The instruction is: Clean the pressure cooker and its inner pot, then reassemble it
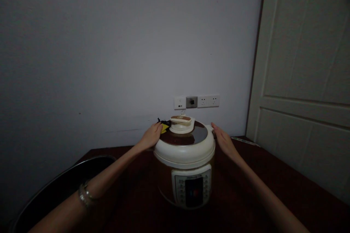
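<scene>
A big round cooker [184, 156] stands upright on a dark red-brown table [232, 174], close to the wall [136, 51], and the person has one hand on each side of it. The left hand [151, 135] is at the cooker's left edge, near the top, with its fingers bent in next to a black and yellow thing [164, 128]; it is too dim to tell if the fingers grip that thing or just touch it. The right hand [222, 140] is at the white side handle [210, 128], with its fingers out long and close together, and one cannot tell if they wrap around it. With a hand on each side, the cooker is likely kept steady and straight. The lid sits on top with its lid knob [181, 123] up, and the button panel [193, 187] faces the person, maybe so it is easy to see. The sockets [208, 101] are on the wall just behind. A big dark pan [68, 180] is on the left, under the left arm, so there looks to be less room on that side. On the right there is more bare table, up to the edge by the pale door [306, 51]
</scene>
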A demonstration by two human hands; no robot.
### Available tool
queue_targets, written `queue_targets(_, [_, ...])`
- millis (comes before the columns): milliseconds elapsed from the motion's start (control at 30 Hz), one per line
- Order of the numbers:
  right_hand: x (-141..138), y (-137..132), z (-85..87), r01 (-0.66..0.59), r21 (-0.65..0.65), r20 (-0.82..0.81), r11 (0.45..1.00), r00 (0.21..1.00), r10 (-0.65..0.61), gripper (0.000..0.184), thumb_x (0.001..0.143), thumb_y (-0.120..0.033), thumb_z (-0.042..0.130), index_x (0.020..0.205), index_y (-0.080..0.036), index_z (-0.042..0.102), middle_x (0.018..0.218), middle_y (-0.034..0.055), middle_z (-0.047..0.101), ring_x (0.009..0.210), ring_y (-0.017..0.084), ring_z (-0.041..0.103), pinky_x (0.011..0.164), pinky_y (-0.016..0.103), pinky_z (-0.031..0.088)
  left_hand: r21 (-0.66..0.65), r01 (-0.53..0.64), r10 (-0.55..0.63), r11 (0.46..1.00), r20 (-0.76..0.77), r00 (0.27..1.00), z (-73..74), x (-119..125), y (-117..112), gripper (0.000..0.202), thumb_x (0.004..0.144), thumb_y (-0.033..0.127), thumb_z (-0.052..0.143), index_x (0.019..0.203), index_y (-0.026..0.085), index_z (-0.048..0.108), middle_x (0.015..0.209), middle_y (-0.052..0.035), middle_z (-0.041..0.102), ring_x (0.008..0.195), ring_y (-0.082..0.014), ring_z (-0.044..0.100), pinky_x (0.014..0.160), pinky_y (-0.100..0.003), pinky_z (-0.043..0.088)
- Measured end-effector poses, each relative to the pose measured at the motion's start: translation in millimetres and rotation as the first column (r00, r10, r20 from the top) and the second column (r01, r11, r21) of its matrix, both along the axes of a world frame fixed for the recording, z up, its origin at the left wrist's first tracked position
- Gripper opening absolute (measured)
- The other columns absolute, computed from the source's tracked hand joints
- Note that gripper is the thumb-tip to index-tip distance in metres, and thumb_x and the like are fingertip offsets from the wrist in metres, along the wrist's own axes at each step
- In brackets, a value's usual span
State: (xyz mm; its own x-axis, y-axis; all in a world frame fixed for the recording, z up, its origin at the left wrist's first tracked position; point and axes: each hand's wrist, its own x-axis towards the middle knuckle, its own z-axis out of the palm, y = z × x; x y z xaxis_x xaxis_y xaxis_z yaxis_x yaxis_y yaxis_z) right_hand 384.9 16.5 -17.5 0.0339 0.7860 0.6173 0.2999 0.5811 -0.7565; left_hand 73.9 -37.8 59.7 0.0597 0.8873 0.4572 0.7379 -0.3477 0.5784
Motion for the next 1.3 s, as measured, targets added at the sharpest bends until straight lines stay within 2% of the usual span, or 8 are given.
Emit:
queue_targets(167, [4,-2,0.4,0.050,-0.016,-0.080,0.999,0.996,-0.051,0.068,0.087,-0.064,0.035,0.133,-0.017,0.049,0.144,0.0096,0.041,0.134,0.022,0.036,0.114,0.042,0.020,0.229,-0.110,0.175,0.967,-0.287,0.942,-22.5,33,-67,0.050,0.094,0.031,0.023,0.131,0.008,0.048,0.141,-0.0178,0.044,0.134,-0.0269,0.034,0.110,-0.048,0.026])
queue_targets(333, [22,-8,-0.8,0.028,0.019,-0.153,0.999,0.988,-0.025,0.069,0.087,-0.064,0.035,0.138,-0.017,0.042,0.146,0.0118,0.037,0.131,0.024,0.041,0.110,0.045,0.029,0.412,0.090,0.181,0.907,-0.572,0.800,-39.7,69,-108,0.050,0.093,0.030,0.032,0.140,0.011,0.037,0.148,-0.0178,0.033,0.139,-0.0334,0.019,0.108,-0.052,0.027])
queue_targets(567, [39,-33,-5.4,0.041,-0.036,-0.129,0.998,0.991,-0.046,0.070,0.086,-0.065,0.035,0.136,-0.017,0.045,0.138,0.0147,0.048,0.124,0.026,0.049,0.110,0.047,0.029,0.374,0.264,0.136,0.889,-0.767,0.628,-12.9,139,-79,0.049,0.093,0.032,0.034,0.136,0.009,0.041,0.138,-0.0218,0.045,0.129,-0.0347,0.039,0.102,-0.046,0.032])
queue_targets(767, [50,-49,-6.4,0.050,-0.047,-0.092,0.998,0.994,-0.054,0.069,0.086,-0.065,0.036,0.130,-0.014,0.052,0.134,0.0152,0.053,0.123,0.025,0.050,0.110,0.046,0.030,0.074,0.247,-0.056,0.966,-0.875,0.481,13.7,199,-23,0.049,0.092,0.026,0.034,0.132,0.000,0.043,0.135,-0.0292,0.044,0.124,-0.0373,0.044,0.099,-0.048,0.032])
queue_targets(933, [60,-55,-1.5,0.069,-0.035,-0.024,0.997,0.997,-0.069,0.058,0.087,-0.060,0.039,0.123,-0.019,0.058,0.131,0.0110,0.056,0.125,0.025,0.048,0.110,0.047,0.028,-0.068,0.263,-0.180,0.962,-0.884,0.431,29.1,218,12,0.048,0.088,0.021,0.041,0.131,-0.001,0.044,0.128,-0.0282,0.052,0.114,-0.0343,0.053,0.089,-0.043,0.042])
queue_targets(1033, [63,-57,7.3,0.061,0.008,-0.002,0.998,0.998,-0.061,0.054,0.086,-0.056,0.044,0.125,-0.020,0.057,0.133,0.0101,0.054,0.125,0.025,0.048,0.110,0.048,0.028,-0.089,0.296,-0.209,0.951,-0.890,0.405,27.3,220,12,0.048,0.084,0.018,0.047,0.129,0.001,0.048,0.129,-0.0275,0.052,0.115,-0.0341,0.053,0.092,-0.044,0.041])
queue_targets(1167, [59,-58,24.6,-0.009,0.113,0.035,0.994,0.999,0.005,0.047,0.088,-0.047,0.047,0.128,-0.023,0.055,0.135,0.0069,0.053,0.126,0.023,0.047,0.110,0.046,0.029,0.104,0.231,-0.025,0.967,-0.867,0.498,3.6,224,-13,0.049,0.084,0.016,0.045,0.132,0.006,0.049,0.139,-0.0250,0.043,0.128,-0.0374,0.041,0.102,-0.054,0.031])
queue_targets(1300, [44,-64,41.4,-0.302,0.164,0.276,0.939,0.928,0.250,0.040,0.091,-0.037,0.045,0.129,-0.027,0.054,0.134,0.0038,0.054,0.123,0.021,0.050,0.108,0.044,0.034,0.251,0.154,0.145,0.956,-0.856,0.496,-12.6,220,-46,0.048,0.080,0.016,0.048,0.126,0.013,0.057,0.136,-0.0183,0.050,0.131,-0.0392,0.036,0.105,-0.060,0.025])
